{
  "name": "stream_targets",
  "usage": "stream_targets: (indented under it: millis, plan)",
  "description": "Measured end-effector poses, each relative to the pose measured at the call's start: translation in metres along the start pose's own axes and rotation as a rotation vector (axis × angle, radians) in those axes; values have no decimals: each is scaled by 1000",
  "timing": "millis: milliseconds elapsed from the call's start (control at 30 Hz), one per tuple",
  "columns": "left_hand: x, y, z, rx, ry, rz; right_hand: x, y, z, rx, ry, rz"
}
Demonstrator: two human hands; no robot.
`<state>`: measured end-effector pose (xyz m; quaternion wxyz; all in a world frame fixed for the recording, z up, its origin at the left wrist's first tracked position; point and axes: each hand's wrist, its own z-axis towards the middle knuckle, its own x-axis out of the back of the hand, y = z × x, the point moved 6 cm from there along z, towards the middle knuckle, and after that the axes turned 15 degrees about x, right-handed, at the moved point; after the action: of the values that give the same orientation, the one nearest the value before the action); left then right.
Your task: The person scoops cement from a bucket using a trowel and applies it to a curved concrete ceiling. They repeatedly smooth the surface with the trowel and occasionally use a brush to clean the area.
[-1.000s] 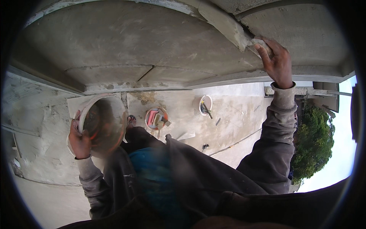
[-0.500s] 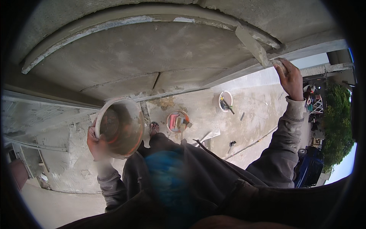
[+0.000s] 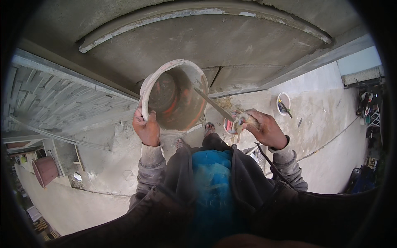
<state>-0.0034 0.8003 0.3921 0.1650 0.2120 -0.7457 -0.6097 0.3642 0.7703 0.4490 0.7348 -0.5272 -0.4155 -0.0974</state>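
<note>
My left hand [image 3: 147, 129] grips the rim of a cement-smeared bucket [image 3: 191, 89], which is tilted so its mouth partly faces me. Wet grey residue and orange patches show on its inner wall. My right hand [image 3: 266, 130] is closed round the handle of a trowel [image 3: 217, 107]. The blade, seen nearly edge-on, points left, and its tip overlaps the bucket's right side; I cannot tell whether they touch. Ahead is a grey plastered wall [image 3: 198, 45] with a long curved ledge [image 3: 173, 15] across it.
Down on the concrete floor [image 3: 318, 120], a tub [image 3: 228, 125] with red items is partly hidden behind the trowel. A white bucket [image 3: 283, 103] with tools stands to the right. My feet [image 3: 209, 127] are below. A reddish container [image 3: 44, 171] shows at left.
My right hand has brought the trowel down from the ledge's right end to beside the bucket. In view, the bucket and my left hand sit higher and further right; the view itself has shifted.
</note>
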Motion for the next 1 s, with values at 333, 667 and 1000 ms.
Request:
stream_targets:
  millis: [333,667,1000]
  plan:
    - [48,26,-19,-110,-23,-108,-95,-74,143,82,-89,-711]
    - [80,14,-11,-263,-40,-108,-179,-114,132,-30,-178,-306]
    - [85,-12,6,-26,-188,-234,-197,-99,112,-212,-196,478]
